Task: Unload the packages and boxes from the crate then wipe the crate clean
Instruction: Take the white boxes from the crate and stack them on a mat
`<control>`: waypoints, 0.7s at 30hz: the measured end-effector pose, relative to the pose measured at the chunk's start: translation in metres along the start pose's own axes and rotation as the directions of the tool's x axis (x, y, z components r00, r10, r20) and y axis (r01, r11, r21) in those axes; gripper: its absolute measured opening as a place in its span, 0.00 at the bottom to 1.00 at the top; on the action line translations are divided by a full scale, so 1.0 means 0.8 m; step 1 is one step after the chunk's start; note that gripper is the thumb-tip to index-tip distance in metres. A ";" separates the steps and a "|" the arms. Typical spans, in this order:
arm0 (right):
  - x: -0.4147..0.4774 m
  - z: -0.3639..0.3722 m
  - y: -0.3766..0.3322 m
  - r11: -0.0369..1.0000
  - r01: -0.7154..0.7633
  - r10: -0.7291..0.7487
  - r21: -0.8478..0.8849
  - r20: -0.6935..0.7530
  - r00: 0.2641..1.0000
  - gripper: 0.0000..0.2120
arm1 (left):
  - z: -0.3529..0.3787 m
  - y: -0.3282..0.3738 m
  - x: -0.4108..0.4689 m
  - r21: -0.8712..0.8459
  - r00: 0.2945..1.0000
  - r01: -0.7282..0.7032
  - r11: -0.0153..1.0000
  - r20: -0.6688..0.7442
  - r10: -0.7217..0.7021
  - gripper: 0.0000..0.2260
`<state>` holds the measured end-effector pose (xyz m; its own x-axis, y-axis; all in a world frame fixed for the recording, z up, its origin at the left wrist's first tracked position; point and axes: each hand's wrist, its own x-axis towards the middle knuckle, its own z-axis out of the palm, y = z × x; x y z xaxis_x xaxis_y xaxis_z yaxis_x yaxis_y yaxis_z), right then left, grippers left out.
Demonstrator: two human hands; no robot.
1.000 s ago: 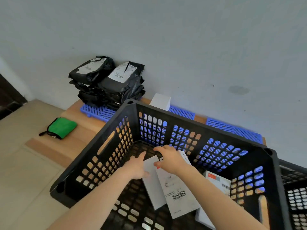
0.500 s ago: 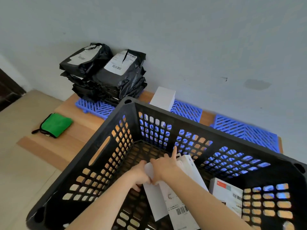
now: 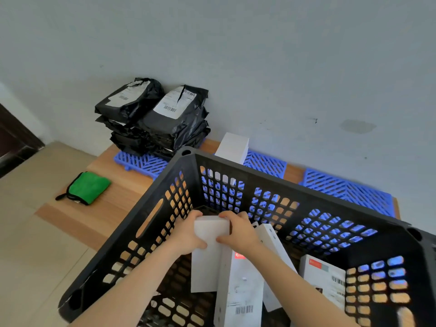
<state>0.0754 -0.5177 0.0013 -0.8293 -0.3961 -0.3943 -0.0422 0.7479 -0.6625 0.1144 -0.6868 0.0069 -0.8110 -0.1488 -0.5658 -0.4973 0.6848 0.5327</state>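
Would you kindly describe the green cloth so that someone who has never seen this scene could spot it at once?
Find the big black crate, then look left to the wooden platform beside it. The green cloth lies near the platform's front edge, apart from the black packages stacked at the wall. It is the only green thing, edged in black.

Between the left hand [image 3: 188, 234] and right hand [image 3: 240, 232], the white box [image 3: 211, 230] is smooth matt cardboard; the crate [image 3: 311, 197] around them is matt black plastic. Beyond the hands, the packages [image 3: 160, 123] are glossy crinkled black film with paper labels, and the blue mats [image 3: 349, 194] are hard plastic. To their left, a fuzzy green cloth [image 3: 90, 186] lies on the smooth wood-grain bench [image 3: 118, 208]
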 end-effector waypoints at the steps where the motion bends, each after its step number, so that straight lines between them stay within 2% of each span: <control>1: -0.004 0.000 0.001 1.000 0.010 -0.010 0.017 0.000 1.000 0.29 | -0.002 0.001 -0.004 0.012 1.000 -0.013 1.000 0.015 0.013 0.38; 6: -0.026 -0.004 0.004 0.990 0.054 -0.055 0.130 0.002 0.999 0.23 | -0.018 0.006 -0.029 0.025 0.992 -0.093 0.995 0.090 0.091 0.31; 8: -0.038 -0.009 0.000 0.973 0.083 -0.079 0.214 -0.025 0.997 0.23 | -0.028 0.010 -0.039 0.061 0.989 -0.142 0.988 0.058 0.138 0.32; 11: -0.057 -0.026 -0.011 0.934 0.156 -0.129 0.321 -0.104 0.986 0.22 | -0.047 0.020 -0.059 -0.009 0.975 -0.220 0.976 0.018 0.220 0.32; 14: -0.078 -0.054 -0.031 0.884 0.235 -0.174 0.403 -0.184 0.967 0.22 | -0.068 0.035 -0.088 -0.057 0.942 -0.323 0.945 -0.114 0.315 0.34; 18: -0.104 -0.090 -0.064 0.758 0.310 -0.132 0.573 -0.330 0.935 0.18 | -0.081 0.047 -0.118 -0.278 0.871 -0.467 0.839 -0.308 0.382 0.35; 21: -0.120 -0.118 -0.088 0.609 0.383 -0.049 0.694 -0.449 0.892 0.17 | -0.087 0.053 -0.134 -0.358 0.857 -0.511 0.781 -0.279 0.432 0.32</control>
<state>0.1053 -0.4821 0.1462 -0.9881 -0.1506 -0.0329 0.0432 -0.0661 -0.9969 0.1588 -0.6911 0.1338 -0.9964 -0.0307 -0.0788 -0.0846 0.3556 0.9308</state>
